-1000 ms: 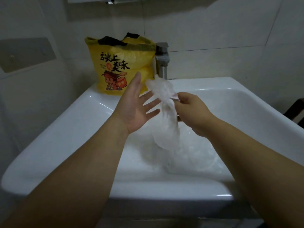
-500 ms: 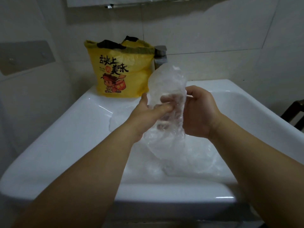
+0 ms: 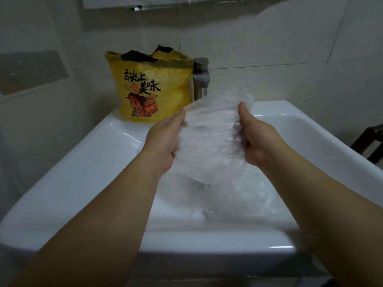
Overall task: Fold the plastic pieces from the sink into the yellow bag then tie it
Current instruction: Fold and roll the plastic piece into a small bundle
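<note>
plastic piece [image 3: 211, 141] held up
looked light, limp, slippery; left hand [image 3: 163, 139] and right hand [image 3: 258, 139] pinched its side edges, fingers curled

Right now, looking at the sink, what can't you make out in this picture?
All head view.
- Inside the yellow printed plastic bag: hidden by its front wall.
- Fingers of left hand and right hand: blurred behind the clear crinkled plastic sheet.
- Count of clear plastic pieces in the white ceramic sink: one merged heap.
- Grey metal tap: spout behind bag and sheet.
</note>
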The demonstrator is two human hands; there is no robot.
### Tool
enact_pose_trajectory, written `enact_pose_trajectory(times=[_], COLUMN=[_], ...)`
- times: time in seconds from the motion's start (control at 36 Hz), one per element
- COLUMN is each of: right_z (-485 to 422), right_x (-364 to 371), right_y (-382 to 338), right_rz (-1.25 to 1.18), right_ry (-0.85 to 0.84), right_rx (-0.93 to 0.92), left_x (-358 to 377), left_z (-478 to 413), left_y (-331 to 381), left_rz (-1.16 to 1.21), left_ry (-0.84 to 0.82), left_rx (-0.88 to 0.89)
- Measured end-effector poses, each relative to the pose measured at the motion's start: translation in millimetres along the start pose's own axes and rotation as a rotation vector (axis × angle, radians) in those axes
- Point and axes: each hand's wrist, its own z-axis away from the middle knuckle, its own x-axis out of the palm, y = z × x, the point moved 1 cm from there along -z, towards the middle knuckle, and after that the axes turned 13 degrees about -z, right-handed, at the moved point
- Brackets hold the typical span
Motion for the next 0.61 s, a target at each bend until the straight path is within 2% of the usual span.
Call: enact_pose_trajectory(times=[0.08, 0.22, 0.31, 0.36, 0.42, 0.53, 0.61], right_z=[-1, -5, -6, -6, -6, -9, -9], right_x=[-1, -7, -10, -11, -12, -13, -16], right_y=[0, -2, -3, -3, -2, 0, -1], right_rz=[0.068, 0.094, 0.080, 0.073, 0.084, 0.136, 0.133], right_ry=[0.041, 0.081, 0.104, 0.112, 0.112, 0.149, 0.177], right_rx=[-0.019, -0.005, 0.038, 0.052, 0.051, 0.026, 0.093], left_x=[-3, -10, -16, -22, -26, -26, -21], left_z=[-4, -2, 1, -4, -6, -1, 1], left_y=[0, 7, 9, 6, 2, -4, -3], left_rz=[0.114, 0.368, 0.253, 0.261, 0.239, 0.024, -0.023], left_ry=[0.017, -0.010, 0.034, 0.052, -0.044, -0.225, -0.173], left_rx=[0.002, -0.104, -0.173, -0.174, -0.168, -0.241, -0.191])
